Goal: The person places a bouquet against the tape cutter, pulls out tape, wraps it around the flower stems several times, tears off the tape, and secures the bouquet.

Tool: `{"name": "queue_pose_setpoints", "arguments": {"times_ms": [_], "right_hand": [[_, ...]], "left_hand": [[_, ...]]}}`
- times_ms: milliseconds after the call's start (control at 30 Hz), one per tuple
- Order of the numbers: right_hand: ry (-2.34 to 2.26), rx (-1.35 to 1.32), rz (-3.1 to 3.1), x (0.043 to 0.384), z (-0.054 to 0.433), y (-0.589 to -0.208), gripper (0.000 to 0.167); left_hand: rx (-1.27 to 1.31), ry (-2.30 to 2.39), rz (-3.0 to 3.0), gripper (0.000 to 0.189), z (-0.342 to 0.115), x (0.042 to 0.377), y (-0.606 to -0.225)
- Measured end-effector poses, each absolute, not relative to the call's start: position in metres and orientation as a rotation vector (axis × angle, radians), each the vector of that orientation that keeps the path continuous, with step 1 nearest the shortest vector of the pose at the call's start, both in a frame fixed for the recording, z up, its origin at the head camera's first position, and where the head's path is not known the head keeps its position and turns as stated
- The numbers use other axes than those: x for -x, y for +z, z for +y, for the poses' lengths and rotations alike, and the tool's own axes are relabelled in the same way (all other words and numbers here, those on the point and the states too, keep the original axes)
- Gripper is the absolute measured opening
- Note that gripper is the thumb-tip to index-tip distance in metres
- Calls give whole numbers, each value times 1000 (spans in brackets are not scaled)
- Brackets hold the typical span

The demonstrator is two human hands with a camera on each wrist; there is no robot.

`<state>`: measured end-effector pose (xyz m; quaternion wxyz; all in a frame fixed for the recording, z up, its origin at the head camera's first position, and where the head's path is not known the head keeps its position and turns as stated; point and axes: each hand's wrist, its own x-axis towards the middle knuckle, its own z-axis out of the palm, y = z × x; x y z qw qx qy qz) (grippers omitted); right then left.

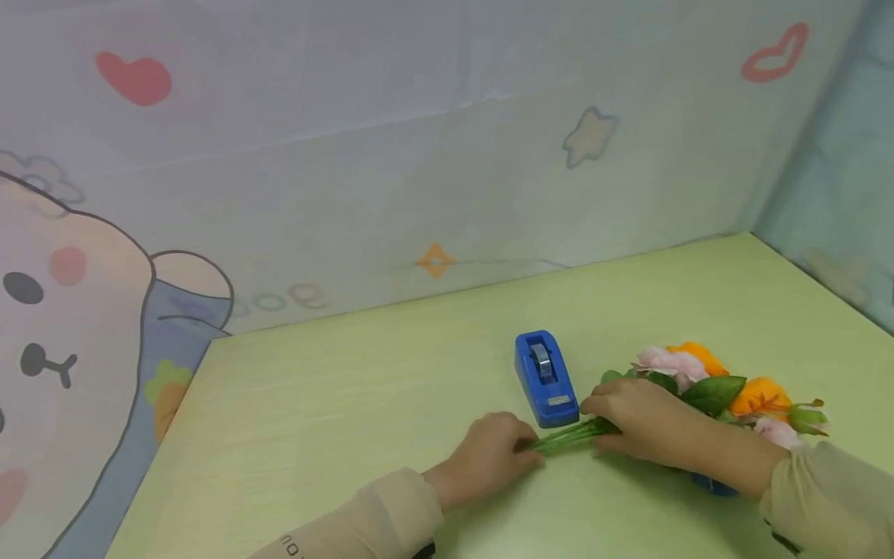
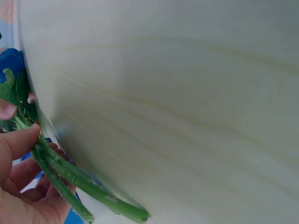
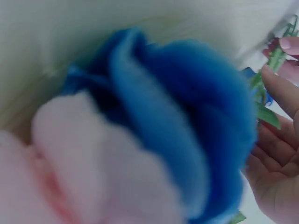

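Note:
A bouquet of artificial-looking flowers lies low over the table at the right, its green stems [image 1: 566, 438] pointing left. My left hand [image 1: 491, 452] pinches the stems close to their cut ends, which stick out past the fingers in the left wrist view. Farther up, just below the blooms, my right hand [image 1: 646, 419] holds the same bunch between thumb and fingers. Orange petals [image 1: 760, 399] and a pink flower [image 1: 667, 363] show beyond the right hand. In the right wrist view a blue flower [image 3: 187, 112] and a pink flower [image 3: 93, 154] loom close, hiding part of the grip.
A blue tape dispenser [image 1: 545, 379] with a roll of clear tape stands just behind the stems, close to both hands. The light green table [image 1: 314, 411] meets a printed wall covering [image 1: 349, 194] at the back and another at the right.

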<state>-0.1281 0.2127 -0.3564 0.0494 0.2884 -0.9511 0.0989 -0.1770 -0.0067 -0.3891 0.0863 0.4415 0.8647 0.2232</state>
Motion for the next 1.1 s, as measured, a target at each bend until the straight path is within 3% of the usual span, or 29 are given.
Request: {"name": "queue_pose_setpoints", "arguments": {"times_ms": [367, 767, 1100], "right_hand": [[645, -762, -2899, 131, 200, -335, 18], [1035, -249, -2908, 146, 187, -329, 18], [1570, 104, -2844, 159, 189, -338, 26]], "left_hand": [[-1350, 665, 2593, 13, -5, 179, -389], [-1304, 749, 2578, 19, -9, 187, -378], [-972, 897, 2764, 32, 6, 228, -354]]}}
